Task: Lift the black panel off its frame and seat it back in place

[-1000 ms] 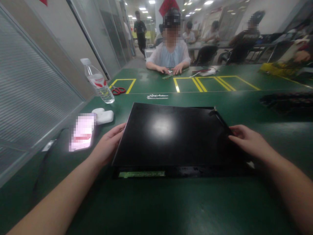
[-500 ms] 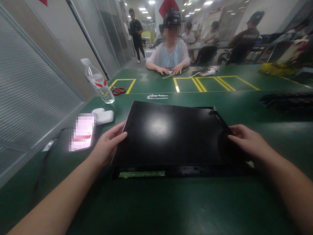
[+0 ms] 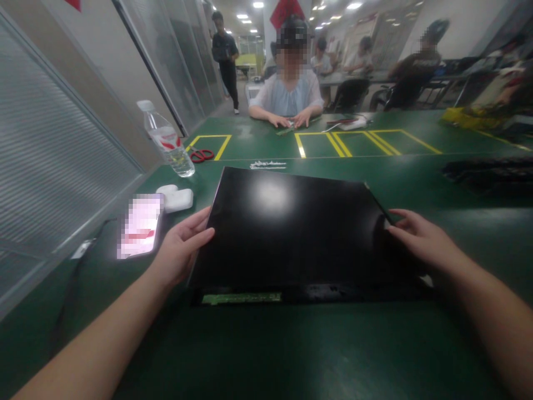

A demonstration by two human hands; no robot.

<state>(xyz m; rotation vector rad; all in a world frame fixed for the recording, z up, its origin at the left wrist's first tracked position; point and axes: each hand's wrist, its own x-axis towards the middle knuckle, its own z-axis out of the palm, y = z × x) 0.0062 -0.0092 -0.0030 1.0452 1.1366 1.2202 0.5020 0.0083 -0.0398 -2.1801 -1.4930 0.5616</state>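
Green table [image 3: 291, 350], bottled water [image 3: 170, 141], hands [image 3: 183, 247] [image 3: 418, 236] holding panel [image 3: 291, 233]

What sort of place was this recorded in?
Probably a shared indoor workroom, perhaps in an office: a smooth green tabletop marked with straight yellow tape lines, a person in a pale blue top across it, and bright white ceiling lights beyond.

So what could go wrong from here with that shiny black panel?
The black panel might slip: the left hand pinches only its side edge, with the right hand at the opposite edge. If it shifted, the green strip by its near edge could perhaps get knocked or scraped.
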